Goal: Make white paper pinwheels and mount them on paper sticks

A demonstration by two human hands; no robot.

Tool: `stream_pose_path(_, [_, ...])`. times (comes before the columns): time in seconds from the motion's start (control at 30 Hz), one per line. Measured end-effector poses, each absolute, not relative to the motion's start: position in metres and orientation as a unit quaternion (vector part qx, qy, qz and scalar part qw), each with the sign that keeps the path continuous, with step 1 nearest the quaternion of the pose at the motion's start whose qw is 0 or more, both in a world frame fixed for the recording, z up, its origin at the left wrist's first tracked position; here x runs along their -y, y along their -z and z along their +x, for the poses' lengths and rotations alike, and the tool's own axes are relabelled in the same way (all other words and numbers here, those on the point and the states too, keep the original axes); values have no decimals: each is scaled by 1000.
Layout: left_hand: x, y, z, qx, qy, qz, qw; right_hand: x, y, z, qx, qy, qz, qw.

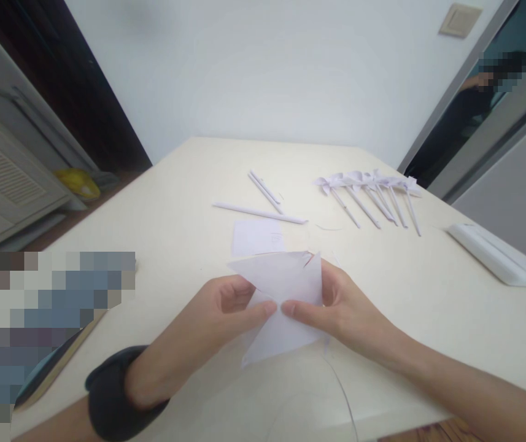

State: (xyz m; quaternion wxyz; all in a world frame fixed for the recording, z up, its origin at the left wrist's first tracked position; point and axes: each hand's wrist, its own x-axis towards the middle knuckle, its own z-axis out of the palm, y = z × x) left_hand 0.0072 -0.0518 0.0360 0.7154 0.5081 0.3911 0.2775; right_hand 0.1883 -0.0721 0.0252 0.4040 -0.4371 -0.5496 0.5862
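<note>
A folded sheet of white paper (285, 288) is held just above the cream table (161, 221), near its front edge. My left hand (216, 319) pinches the sheet's left side, thumb and forefinger closed on it. My right hand (336, 307) grips the right side, its forefinger meeting the left one at the paper's middle. A dark band sits on my left wrist (110, 393).
A flat white paper piece (258, 236) lies behind the hands. Rolled paper sticks (263, 212) lie farther back. Several paper pinwheels on sticks (368, 193) rest at the back right. A white tray-like object (497, 255) sits at the right edge. A blurred patch covers the left.
</note>
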Motion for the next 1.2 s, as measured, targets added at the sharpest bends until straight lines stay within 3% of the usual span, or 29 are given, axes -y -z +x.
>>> stream_pose_path(0.17, [50, -30, 5, -401, -292, 547, 674, 69, -27, 190, 616, -507, -449, 402])
stream_pose_path(0.4, [47, -17, -1, -419, -282, 671, 543, 64, -38, 200, 707, -256, -485, 447])
stream_pose_path(0.5, [48, -18, -1, -438, -268, 722, 463, 62, -38, 201, 723, -223, -487, 437])
stream_pose_path(0.73, [46, -19, -1, -458, -246, 756, 397, 59, -37, 203, 742, -175, -489, 425])
stream_pose_path(1.2, [41, -17, 1, -472, -256, 674, 507, 59, -38, 205, 760, -117, -473, 430])
